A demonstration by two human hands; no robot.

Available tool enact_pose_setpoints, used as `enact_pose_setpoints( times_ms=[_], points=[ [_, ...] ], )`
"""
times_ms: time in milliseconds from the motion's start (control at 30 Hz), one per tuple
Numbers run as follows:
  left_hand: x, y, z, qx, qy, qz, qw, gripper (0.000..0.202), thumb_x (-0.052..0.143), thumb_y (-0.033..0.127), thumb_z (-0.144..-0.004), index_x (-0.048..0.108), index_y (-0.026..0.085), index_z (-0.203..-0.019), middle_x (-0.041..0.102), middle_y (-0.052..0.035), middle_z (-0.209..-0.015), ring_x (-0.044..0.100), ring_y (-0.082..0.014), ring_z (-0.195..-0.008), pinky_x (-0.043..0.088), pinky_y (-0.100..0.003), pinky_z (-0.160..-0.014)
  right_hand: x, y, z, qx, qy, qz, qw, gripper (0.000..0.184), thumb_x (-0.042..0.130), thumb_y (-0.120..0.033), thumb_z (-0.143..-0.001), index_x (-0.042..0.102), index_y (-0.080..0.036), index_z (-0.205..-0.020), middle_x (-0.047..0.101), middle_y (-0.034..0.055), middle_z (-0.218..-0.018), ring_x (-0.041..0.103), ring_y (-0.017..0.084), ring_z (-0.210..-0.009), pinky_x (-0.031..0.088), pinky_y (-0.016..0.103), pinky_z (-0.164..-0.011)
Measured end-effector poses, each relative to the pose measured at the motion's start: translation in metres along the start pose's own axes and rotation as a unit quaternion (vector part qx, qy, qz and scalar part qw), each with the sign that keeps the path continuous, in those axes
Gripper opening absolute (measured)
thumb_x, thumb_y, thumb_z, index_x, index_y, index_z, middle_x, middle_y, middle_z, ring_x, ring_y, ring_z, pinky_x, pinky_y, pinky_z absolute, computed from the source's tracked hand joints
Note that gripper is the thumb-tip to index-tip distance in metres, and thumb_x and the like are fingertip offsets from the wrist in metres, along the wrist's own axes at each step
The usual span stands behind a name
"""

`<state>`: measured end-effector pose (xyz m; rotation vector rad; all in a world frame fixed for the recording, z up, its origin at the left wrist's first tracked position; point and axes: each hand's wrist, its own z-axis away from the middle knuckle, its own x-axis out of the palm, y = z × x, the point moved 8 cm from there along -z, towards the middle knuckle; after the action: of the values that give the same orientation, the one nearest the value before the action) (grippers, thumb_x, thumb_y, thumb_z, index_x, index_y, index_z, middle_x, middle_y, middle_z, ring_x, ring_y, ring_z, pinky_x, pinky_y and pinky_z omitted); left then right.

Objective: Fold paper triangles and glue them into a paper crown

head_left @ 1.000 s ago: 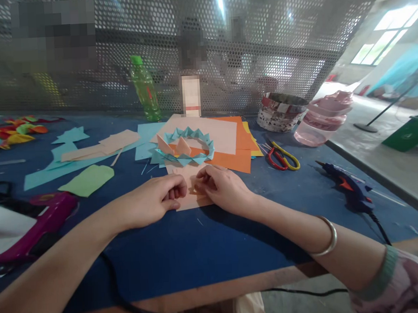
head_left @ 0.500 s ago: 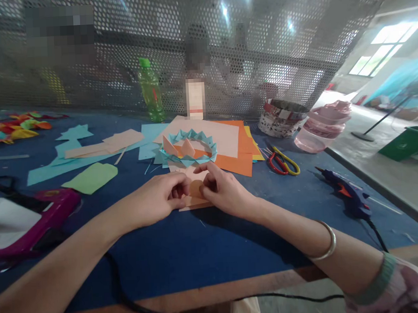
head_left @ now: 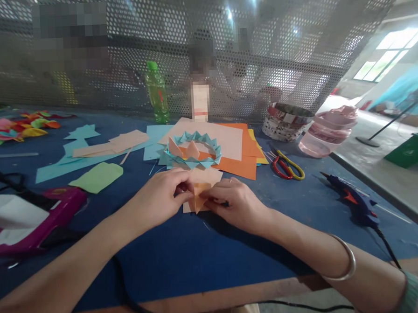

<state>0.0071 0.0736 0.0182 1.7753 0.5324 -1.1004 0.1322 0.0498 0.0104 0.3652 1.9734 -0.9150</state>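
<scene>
Between my two hands is a small folded piece of orange paper, with a crease running down it to a point at the bottom. My left hand pinches its left edge, and the fingers of my right hand grip its right side. Under it lies a pale peach sheet on the blue table. Just beyond my hands sits a ring of folded light-blue paper points, with two peach points standing on its near left side.
Stacked coloured sheets lie under the ring. To the right are scissors, a glue gun, a pink water bottle and a round container. Paper scraps, a purple device and a green-capped bottle stand left.
The orange paper, flatter and lower before, now stands up with a crease between my hands. My right hand has turned and closed its raised fingers on it. The view has shifted slightly.
</scene>
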Motion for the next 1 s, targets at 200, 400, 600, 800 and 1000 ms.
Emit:
enact_pose_setpoints(
  times_ms=[200, 400, 600, 800, 1000],
  points=[
    [0.008, 0.012, 0.003, 0.038, -0.06, 0.001, 0.997, 0.016, 0.058, 0.017, -0.083, 0.07, 0.022, -0.073, 0.07, -0.0003, -0.082, 0.063, -0.0176, -0.08, 0.044, -0.03, -0.076, -0.007, -0.014, 0.0, -0.095, 0.011, 0.087, 0.992, 0.02, 0.059, -0.029, -0.09, 0.077, -0.022, -0.085, 0.064, 0.0073, -0.087, 0.053, 0.018, -0.082, 0.043, 0.031, -0.077],
    [0.013, 0.019, 0.007, 0.087, -0.067, -0.026, 0.994, 0.017, 0.056, 0.021, -0.089, 0.072, 0.024, -0.085, 0.069, -0.0005, -0.094, 0.063, -0.0177, -0.087, 0.044, -0.031, -0.082, -0.009, -0.005, -0.003, -0.171, -0.001, -0.04, 0.984, 0.009, 0.067, -0.02, -0.086, 0.074, -0.021, -0.093, 0.067, 0.0045, -0.093, 0.059, 0.016, -0.088, 0.048, 0.03, -0.082],
    [0.014, 0.024, 0.01, 0.095, -0.086, -0.026, 0.991, 0.018, 0.055, 0.022, -0.091, 0.071, 0.023, -0.083, 0.068, 0.0001, -0.099, 0.062, -0.0168, -0.091, 0.044, -0.03, -0.085, -0.007, -0.01, 0.001, -0.204, 0.025, -0.005, 0.979, 0.013, 0.062, -0.024, -0.09, 0.073, -0.019, -0.087, 0.069, 0.0051, -0.086, 0.061, 0.015, -0.081, 0.048, 0.031, -0.077],
    [0.015, 0.027, 0.011, 0.085, -0.13, -0.028, 0.988, 0.017, 0.076, 0.03, -0.075, 0.067, 0.021, -0.086, 0.066, -0.001, -0.104, 0.062, -0.0204, -0.095, 0.046, -0.031, -0.084, -0.002, -0.013, 0.003, -0.187, -0.002, -0.02, 0.982, 0.011, 0.064, -0.018, -0.088, 0.072, -0.019, -0.096, 0.071, 0.0053, -0.097, 0.063, 0.016, -0.087, 0.048, 0.031, -0.08],
    [0.01, 0.025, 0.013, 0.11, -0.15, -0.03, 0.982, 0.013, 0.069, 0.029, -0.081, 0.074, 0.028, -0.093, 0.068, 0.0017, -0.118, 0.064, -0.019, -0.101, 0.045, -0.03, -0.09, -0.002, 0.0, -0.003, -0.143, -0.028, -0.146, 0.979, 0.006, 0.07, -0.021, -0.084, 0.071, -0.019, -0.09, 0.072, 0.0044, -0.092, 0.065, 0.015, -0.088, 0.049, 0.031, -0.086]
  ],
)
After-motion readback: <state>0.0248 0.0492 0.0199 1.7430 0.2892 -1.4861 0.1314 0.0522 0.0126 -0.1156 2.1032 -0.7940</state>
